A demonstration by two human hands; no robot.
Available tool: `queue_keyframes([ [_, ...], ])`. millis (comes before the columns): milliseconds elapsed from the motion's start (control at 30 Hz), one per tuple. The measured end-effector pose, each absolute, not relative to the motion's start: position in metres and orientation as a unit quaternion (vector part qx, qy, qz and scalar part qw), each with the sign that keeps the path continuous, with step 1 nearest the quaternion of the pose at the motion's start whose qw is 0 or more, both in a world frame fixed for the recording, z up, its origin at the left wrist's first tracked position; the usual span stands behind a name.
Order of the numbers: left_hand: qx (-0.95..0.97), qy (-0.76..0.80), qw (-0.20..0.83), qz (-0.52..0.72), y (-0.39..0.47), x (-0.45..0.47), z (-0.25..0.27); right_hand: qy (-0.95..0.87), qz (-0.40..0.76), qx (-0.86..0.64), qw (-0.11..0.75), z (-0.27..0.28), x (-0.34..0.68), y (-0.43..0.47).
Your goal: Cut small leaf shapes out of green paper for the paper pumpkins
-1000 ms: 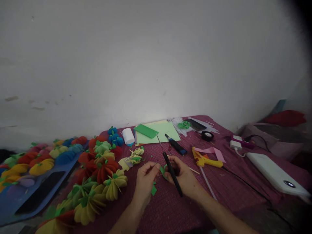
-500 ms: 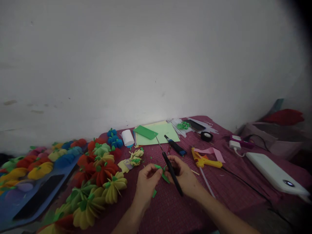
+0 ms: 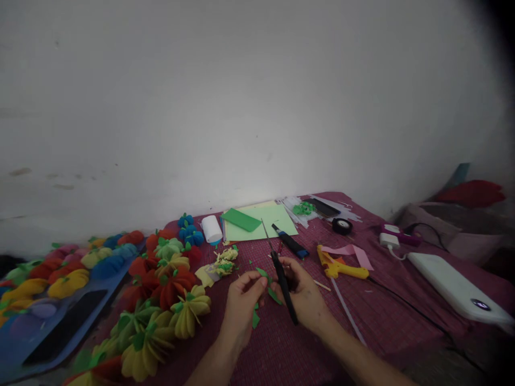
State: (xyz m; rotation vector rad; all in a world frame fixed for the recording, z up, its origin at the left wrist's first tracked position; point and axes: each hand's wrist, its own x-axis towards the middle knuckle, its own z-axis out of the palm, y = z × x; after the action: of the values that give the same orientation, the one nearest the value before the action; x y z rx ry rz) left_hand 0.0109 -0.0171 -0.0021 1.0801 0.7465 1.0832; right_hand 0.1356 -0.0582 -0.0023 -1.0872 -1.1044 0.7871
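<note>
My left hand (image 3: 246, 295) is closed, with thumb and forefinger pinching a small green paper piece (image 3: 262, 273). My right hand (image 3: 301, 289) is closed round black-handled scissors (image 3: 285, 289), seen nearly edge-on, their thin metal blades pointing up and away from me. Near the fingertips of my right hand another green strip (image 3: 274, 296) shows; whether the two green bits are joined I cannot tell. Just below my left fingers lies a green scrap (image 3: 256, 320). Left of my hands are yellow and green paper shreds (image 3: 225, 261).
Paper pumpkins (image 3: 175, 287) crowd the left, beside a blue tray (image 3: 16, 343) with more. Behind are a green strip (image 3: 241, 220) on pale sheets (image 3: 277, 220), a white bottle (image 3: 211, 229) and a utility knife (image 3: 290, 241). A yellow glue gun (image 3: 341, 268) and power bank (image 3: 446, 284) lie right.
The scissors have turned a little more upright in my right hand. Between my hands the green pieces have shifted slightly, and more of the scrap below my left hand shows.
</note>
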Motion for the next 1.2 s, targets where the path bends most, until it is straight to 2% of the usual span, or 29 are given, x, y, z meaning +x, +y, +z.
queue_keyframes([
  [233,0.462,0.333,0.684,0.455,-0.020,0.014,-0.004,-0.531,0.251,-0.516,0.624,-0.008,0.135,-0.058],
  [567,0.496,0.352,0.632,0.480,-0.016,0.017,-0.017,-0.606,0.119,-0.560,0.552,-0.019,0.130,-0.059],
  [1000,0.499,0.345,0.633,0.480,-0.016,0.016,-0.019,-0.602,0.128,-0.570,0.544,-0.027,0.131,-0.059],
  [1200,0.449,0.327,0.662,0.503,-0.019,0.015,-0.010,-0.573,0.137,-0.566,0.577,-0.022,0.131,-0.059],
])
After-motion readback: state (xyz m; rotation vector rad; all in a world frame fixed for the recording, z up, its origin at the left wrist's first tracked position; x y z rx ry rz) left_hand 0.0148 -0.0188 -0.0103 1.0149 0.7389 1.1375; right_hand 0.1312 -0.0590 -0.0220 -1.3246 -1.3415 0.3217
